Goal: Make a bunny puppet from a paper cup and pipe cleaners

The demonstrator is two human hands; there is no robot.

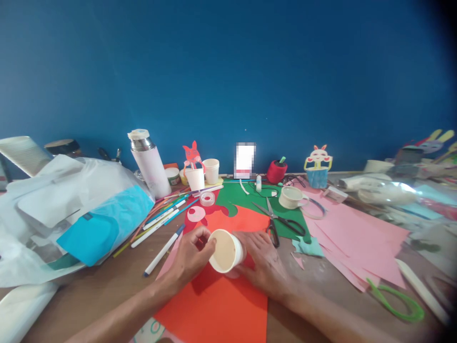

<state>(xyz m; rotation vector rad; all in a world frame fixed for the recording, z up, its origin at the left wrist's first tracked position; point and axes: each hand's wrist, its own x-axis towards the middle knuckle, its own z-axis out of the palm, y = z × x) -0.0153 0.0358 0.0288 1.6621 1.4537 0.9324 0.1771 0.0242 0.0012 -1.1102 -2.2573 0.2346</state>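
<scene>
A white paper cup (224,251) lies tilted with its open mouth toward me, above a sheet of orange-red paper (228,309). My left hand (194,255) grips the cup's rim on the left, thumb at the edge and fingers curled. My right hand (262,259) rests along the cup's right side, its fingers reaching around toward the base, which is hidden. Just beyond the right hand lie black-handled scissors (280,220) with their blades apart, and a second black handle shows beside them. Green paper (235,193) is spread behind the cup.
Markers (164,250) and pencils lie at left, near a plastic bag (82,205) and a white flask (150,164). Paper cups with animal cutouts, such as a blue cup (317,177), stand by the wall. A mug (291,197), pink sheets (360,243) and a green strip (400,302) lie at right.
</scene>
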